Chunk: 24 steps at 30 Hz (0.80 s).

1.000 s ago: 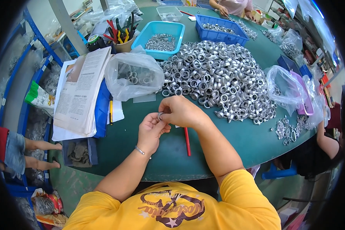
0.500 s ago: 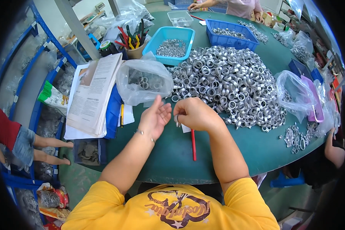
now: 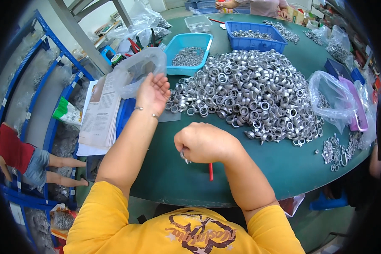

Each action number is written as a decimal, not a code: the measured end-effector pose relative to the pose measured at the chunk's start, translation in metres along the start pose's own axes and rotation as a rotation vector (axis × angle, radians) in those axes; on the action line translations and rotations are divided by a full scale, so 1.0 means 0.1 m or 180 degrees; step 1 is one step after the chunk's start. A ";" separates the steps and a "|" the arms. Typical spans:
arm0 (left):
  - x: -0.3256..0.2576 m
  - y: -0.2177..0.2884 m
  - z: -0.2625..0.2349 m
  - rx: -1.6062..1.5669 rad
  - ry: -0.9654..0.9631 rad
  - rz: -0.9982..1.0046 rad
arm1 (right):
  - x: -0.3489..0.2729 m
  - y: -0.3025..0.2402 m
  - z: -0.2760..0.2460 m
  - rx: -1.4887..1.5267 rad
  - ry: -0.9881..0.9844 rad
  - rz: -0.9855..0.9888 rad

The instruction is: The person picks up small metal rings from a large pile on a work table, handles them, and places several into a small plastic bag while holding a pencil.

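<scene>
My left hand [image 3: 154,94] is open, palm facing inward and fingers loosely apart, with nothing in it. It is beside a clear plastic bag [image 3: 144,63]; whether they touch, I cannot tell. My right hand [image 3: 205,143] is closed in a pinch over the near part of the table, and a silver metal ring [image 3: 184,157] shows under its fingers. Below that hand a red pen-like stick [image 3: 211,172] lies partly covered. Beyond both hands rises a large heap of silver metal rings [image 3: 258,91], whose left end reaches close to my left hand.
Behind the heap stand a light-blue tray [image 3: 210,40] and a blue basket [image 3: 279,45], both holding small metal parts. Papers [image 3: 99,114] lie left, pliers [image 3: 152,38] behind the bag. Another plastic bag [image 3: 332,95] is at right. A co-worker [image 3: 269,7] is across the green table [image 3: 249,186].
My left hand has moved away and to the left, and the plastic bag has shifted the same way. My right hand has come nearer my body, still pinching the ring.
</scene>
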<state>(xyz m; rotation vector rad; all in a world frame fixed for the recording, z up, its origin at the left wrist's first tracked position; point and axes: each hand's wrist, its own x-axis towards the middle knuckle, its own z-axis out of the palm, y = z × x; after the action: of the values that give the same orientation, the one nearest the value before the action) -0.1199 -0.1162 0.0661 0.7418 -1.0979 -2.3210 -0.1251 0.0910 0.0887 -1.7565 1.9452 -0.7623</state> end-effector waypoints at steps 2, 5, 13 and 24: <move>-0.05 -0.14 0.07 0.0295 0.0070 0.0117 | 0.00 0.00 0.04 0.0001 -0.0328 -0.0093; -0.12 -0.29 0.09 0.0669 0.0072 0.0504 | 0.01 -0.04 0.03 -0.0098 -0.0527 -0.0095; 0.60 -0.51 -0.09 0.3881 -0.0158 0.2073 | 0.01 -0.08 0.03 -0.0266 -0.0525 -0.0045; 0.46 -0.87 -0.05 0.4321 0.0609 0.1700 | 0.04 -0.05 0.07 -0.0267 -0.0478 -0.0136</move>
<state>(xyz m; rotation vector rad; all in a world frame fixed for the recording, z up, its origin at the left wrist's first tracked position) -0.1664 -0.0974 -0.0192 0.8744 -2.3594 -0.8151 -0.1174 0.0863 0.0866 -1.8532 1.8700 -0.5525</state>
